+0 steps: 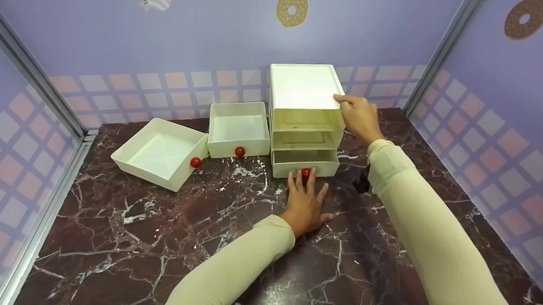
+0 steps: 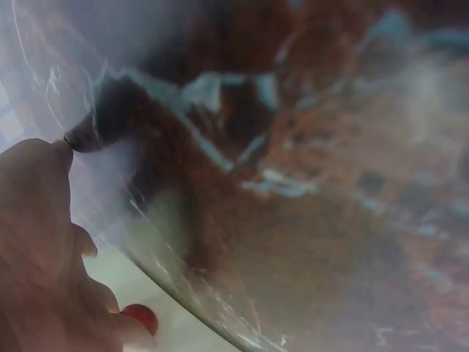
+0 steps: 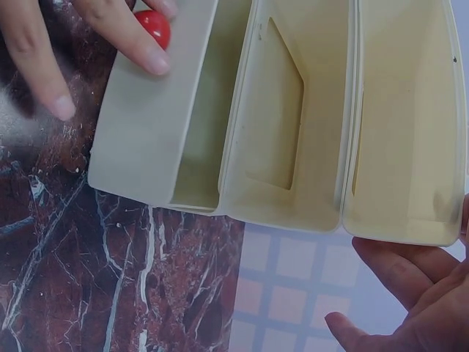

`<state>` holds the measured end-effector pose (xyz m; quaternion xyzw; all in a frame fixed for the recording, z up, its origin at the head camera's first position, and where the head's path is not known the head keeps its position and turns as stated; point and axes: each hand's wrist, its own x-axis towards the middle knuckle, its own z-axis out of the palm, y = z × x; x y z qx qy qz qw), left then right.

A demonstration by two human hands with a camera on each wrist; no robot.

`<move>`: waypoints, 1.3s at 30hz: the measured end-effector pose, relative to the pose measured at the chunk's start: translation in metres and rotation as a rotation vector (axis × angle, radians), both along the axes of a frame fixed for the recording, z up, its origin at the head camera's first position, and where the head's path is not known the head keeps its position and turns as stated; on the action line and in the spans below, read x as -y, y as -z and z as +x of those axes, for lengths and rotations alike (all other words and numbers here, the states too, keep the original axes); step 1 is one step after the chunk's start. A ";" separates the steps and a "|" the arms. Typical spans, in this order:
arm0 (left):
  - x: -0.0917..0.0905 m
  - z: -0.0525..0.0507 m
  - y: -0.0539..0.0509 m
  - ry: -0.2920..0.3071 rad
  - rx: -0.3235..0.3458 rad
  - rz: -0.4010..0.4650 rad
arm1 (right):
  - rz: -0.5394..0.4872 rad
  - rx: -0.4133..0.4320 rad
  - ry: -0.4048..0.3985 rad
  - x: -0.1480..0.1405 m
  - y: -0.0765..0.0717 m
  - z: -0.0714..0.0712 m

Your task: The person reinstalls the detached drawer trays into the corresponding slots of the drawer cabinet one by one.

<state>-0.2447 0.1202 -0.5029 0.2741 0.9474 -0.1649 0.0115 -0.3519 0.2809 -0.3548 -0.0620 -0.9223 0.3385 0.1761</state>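
Facing viewer, cabinet (image 1: pixel 303 86), long axis vertical; left grip (image 1: pixel 305 203) splayed; right grip (image 1: pixel 359 115) unclenched against it

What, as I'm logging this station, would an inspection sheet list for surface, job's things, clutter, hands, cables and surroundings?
Surface: dark red-brown, white-veined tabletop.
Job's things: white drawer cabinet, upper two bays without drawers; bottom drawer in place, partly out; left loose drawer angled, right loose drawer beside the cabinet; each drawer has a red knob.
Clutter: pale specks on the tabletop, nature unclear; dark item by the right wrist, unidentified.
Hands: left hand spread, fingertips at the bottom drawer's knob; right hand touching the cabinet's upper right side.
Cables: nothing seen.
Surroundings: purple walls with pink and white squares and doughnut pictures; metal posts at the corners.
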 end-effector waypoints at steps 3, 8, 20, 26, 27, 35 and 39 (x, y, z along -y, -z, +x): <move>0.000 -0.007 -0.004 0.014 0.014 0.027 | -0.002 0.009 0.001 -0.001 -0.001 0.001; 0.003 -0.020 -0.009 0.030 0.047 0.071 | -0.002 0.014 0.006 -0.002 0.000 0.001; 0.011 -0.037 -0.015 0.041 0.082 0.136 | 0.007 0.004 -0.009 0.000 -0.001 0.003; 0.016 -0.041 -0.017 0.062 0.097 0.158 | 0.010 0.014 -0.007 0.001 -0.003 0.004; 0.017 -0.042 -0.017 0.065 0.096 0.160 | 0.009 0.013 -0.005 0.002 -0.004 0.005; 0.022 -0.046 -0.015 0.080 0.094 0.150 | -0.020 0.051 0.002 0.002 -0.005 0.004; 0.025 -0.046 -0.015 0.072 0.102 0.162 | -0.017 0.044 0.000 0.003 -0.003 0.002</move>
